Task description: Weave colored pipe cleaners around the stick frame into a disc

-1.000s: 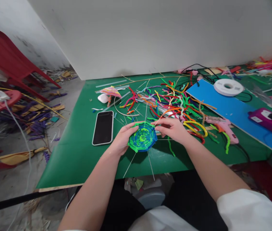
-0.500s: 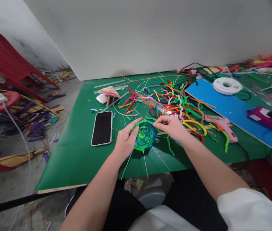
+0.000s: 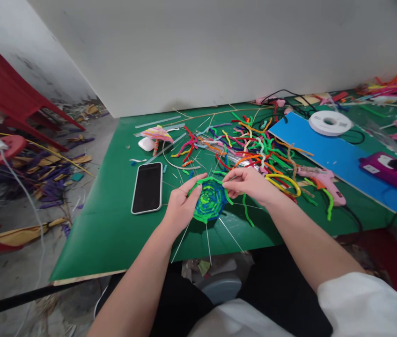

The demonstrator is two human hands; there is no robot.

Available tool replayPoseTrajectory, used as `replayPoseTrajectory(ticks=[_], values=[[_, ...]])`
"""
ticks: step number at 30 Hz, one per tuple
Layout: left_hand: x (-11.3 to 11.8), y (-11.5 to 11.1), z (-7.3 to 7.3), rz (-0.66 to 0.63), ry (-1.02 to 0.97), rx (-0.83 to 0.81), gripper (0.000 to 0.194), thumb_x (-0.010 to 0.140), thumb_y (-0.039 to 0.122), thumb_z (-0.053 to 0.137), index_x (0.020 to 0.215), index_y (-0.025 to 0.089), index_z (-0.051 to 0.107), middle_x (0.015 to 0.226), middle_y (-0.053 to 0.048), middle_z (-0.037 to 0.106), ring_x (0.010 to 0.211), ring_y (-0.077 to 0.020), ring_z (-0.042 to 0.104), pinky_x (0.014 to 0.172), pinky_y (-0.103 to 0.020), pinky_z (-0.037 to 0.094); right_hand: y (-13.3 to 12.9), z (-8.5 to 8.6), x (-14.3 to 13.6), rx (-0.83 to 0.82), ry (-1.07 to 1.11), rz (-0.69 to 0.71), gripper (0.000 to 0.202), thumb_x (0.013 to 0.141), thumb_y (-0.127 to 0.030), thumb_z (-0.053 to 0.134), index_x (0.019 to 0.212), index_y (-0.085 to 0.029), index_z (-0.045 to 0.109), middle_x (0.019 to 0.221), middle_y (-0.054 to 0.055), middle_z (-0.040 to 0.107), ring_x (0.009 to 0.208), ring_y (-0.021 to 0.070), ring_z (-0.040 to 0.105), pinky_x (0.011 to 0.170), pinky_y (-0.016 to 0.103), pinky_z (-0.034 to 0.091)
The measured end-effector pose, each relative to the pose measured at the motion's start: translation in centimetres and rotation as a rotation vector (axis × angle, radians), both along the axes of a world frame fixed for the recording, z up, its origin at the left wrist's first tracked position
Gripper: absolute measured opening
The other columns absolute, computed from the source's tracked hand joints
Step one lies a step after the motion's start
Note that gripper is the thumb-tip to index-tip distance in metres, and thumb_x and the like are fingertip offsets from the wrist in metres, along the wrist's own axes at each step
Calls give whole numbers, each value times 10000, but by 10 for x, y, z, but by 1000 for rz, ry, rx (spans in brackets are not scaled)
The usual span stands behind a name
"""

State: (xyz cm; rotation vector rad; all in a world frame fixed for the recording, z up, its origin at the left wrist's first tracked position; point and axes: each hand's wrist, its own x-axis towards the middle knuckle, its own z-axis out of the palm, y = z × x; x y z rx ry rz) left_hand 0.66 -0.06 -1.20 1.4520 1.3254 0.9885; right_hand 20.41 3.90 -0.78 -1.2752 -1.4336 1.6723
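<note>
Pinching one green-blue woven disc: left fingers, right fingers; one phone nearby.

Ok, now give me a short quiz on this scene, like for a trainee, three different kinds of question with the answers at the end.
1. True or false: the phone lies to the left of the woven piece.

2. Which of these sits on the blue board?
A) the phone
B) the white spool
C) the mushroom-shaped figure

3. Fill in the colour: the left hand holds the woven piece, while the right hand pinches a ____ strand at its edge.

Key: 1. True. 2. B. 3. Green.
</note>
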Motion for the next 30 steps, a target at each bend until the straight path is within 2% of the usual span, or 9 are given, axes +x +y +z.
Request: replayPoseTrajectory(ticks=[5,9,16,20,24,30], values=[[-1,3,2,-65,-123,-94,386,763,386,547,1097,199,593,995,-40,643,825,-171,587,694,-257,477,1,-3,1,7,9,4,188,642,-298,679,731,-144,619,587,9,628,562,117,626,545,232,535],[0,4,1,-76,-140,-141,362,765,401,542,1043,183,620,1001,-50,652,874,-187,588,735,-276,476,1,-4,1,20,-27,48,175,653,-286,670,736,-137,629,595,16,634,574,108,621,560,218,531],[0,2,-3,-54,-73,-75,342,779,406,518,1012,185,635,966,-43,660,882,-193,587,747,-289,478,0,-4,0,23,-14,59,203,642,-299,679,730,-128,611,576,17,626,555,119,621,542,241,540],[0,3,-1,-50,-65,-72,346,777,406,520,1013,181,635,969,-45,662,891,-195,589,755,-289,480,0,-4,1,-2,16,58,224,634,-310,688,733,-127,607,574,14,625,557,119,622,542,243,540],[-2,3,3,11,-57,-24,344,778,401,521,1018,181,633,981,-44,663,881,-186,593,751,-275,478,2,-5,2,-16,45,82,236,619,-318,698,748,-142,609,599,-11,617,561,101,606,535,230,524],[2,0,1,71,33,138,333,818,368,468,1054,183,614,1033,-40,646,932,-184,577,794,-276,457,-1,1,3,56,-91,147,240,644,-364,658,711,-137,619,592,14,629,575,121,607,520,224,478]])
